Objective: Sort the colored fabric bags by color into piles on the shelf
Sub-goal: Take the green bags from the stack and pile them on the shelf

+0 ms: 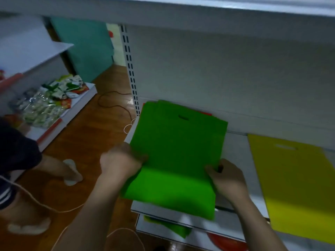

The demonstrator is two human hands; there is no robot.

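You are holding the top green bag (174, 160) by its two side edges. Your left hand (120, 161) is curling its fingers around the left edge; your right hand (227, 175) is pinching the right edge between thumb and fingers. The bag is lying over the green pile at the left end of the shelf (237, 153), with its near edge hanging past the shelf lip.

Risks, as judged:
- The overhanging edge is drooping. If you are letting go before pushing it back, the bag may be sliding off onto the lower shelf (183, 230), where some green fabric (170, 228) is already lying.
- A sliver of red bag (205, 113) is showing at the pile's far edge. If that is a red bag under the greens, you are building a mixed pile.
- Motion blur is hiding the left fingers; whether you are gripping one layer or several, cannot tell.

Counts:
- Green: one bag in hand, more edges beneath; number unclear.
- Yellow bag (297, 187): one visible, possibly a stack, lying well apart on the right.
- Red: one sliver above, one red item (226, 244) below, unidentified.
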